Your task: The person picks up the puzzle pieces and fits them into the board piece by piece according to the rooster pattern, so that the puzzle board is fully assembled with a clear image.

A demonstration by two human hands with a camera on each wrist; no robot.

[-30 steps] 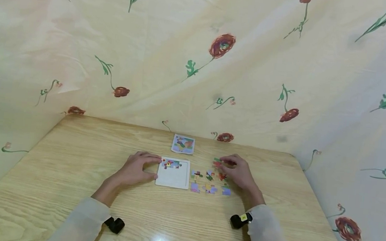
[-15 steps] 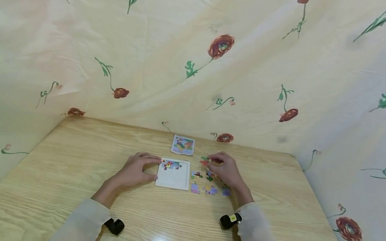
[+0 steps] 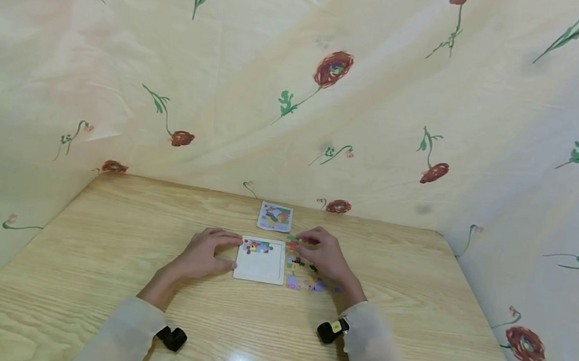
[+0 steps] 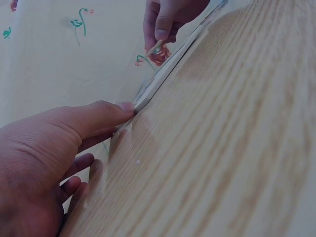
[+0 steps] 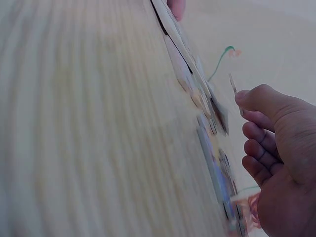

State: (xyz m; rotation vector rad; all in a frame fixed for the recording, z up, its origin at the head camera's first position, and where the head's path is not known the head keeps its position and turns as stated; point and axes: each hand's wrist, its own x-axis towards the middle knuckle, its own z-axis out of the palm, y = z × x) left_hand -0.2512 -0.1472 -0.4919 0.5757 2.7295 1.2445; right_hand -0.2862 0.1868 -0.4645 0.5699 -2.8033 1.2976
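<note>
In the head view, a white square puzzle tray (image 3: 259,268) lies on the table with a few joined pieces (image 3: 258,246) at its upper left. My left hand (image 3: 205,252) touches the tray's left edge with spread thumb and forefinger; the left wrist view shows the extended thumb (image 4: 111,114) against that edge. My right hand (image 3: 325,255) pinches a red and green puzzle piece (image 3: 292,242) just beyond the tray's upper right corner. Seen from the right wrist, this thin piece (image 5: 234,86) stands on edge between thumb and forefinger, above the table.
Several loose puzzle pieces (image 3: 293,282) lie right of the tray, some hidden under the right hand. A small picture card (image 3: 275,217) lies behind the tray. Flowered cloth (image 3: 235,94) rises behind the wooden table (image 3: 223,325) and at its sides.
My right hand has carried the red and green piece leftward, from beyond the loose pieces to near the tray's upper right corner. My left hand and the tray have stayed put.
</note>
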